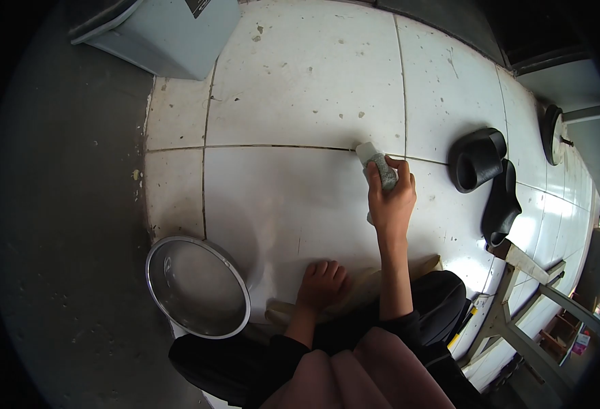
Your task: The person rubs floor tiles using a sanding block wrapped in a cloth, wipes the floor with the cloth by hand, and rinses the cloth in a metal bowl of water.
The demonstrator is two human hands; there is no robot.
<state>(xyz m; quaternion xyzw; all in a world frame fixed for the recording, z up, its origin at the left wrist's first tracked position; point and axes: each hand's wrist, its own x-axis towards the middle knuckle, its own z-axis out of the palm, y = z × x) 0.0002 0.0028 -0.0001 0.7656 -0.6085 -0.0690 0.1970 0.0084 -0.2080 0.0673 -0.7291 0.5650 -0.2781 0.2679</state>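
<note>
Pale grey block (384, 170) within the right hand (393, 200)

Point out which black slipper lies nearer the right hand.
The upper-left slipper of the pair: its side faces the right hand most closely, while the other slipper sits lower and farther right.

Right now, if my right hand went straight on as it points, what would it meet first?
Perhaps the dark surface at the picture's top: past the grey-and-white cloth or sponge it grips, your right hand seems to face only white floor tile until there, though depth is unclear.
</note>
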